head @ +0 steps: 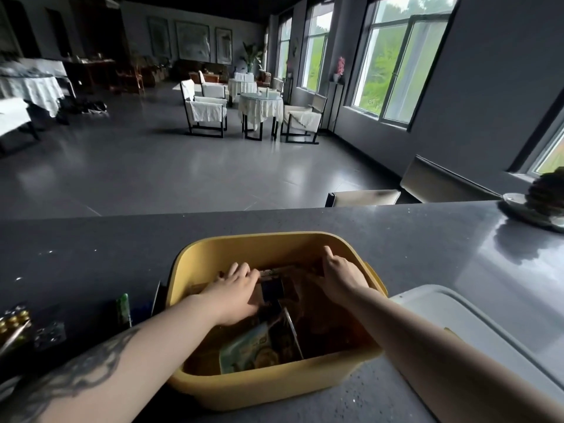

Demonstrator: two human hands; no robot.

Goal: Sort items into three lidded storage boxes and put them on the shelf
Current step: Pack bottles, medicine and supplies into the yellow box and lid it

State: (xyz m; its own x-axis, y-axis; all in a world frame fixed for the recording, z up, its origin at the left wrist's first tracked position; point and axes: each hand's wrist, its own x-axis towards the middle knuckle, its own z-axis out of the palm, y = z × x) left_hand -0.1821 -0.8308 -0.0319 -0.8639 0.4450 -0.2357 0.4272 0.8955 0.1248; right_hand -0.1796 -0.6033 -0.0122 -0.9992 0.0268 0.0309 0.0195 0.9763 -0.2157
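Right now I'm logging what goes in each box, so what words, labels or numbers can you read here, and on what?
No text can be read.
Green and yellow packet in the yellow box: printing too blurred.
Dark packet between the left hand and right hand: no clear label.
Green item and blister packs on the counter: too small.

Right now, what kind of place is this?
Probably a café or tea-room hall, seen from behind a service counter: round clothed tables with white-covered armchairs across an open tiled floor, plus framed pictures on the far wall.
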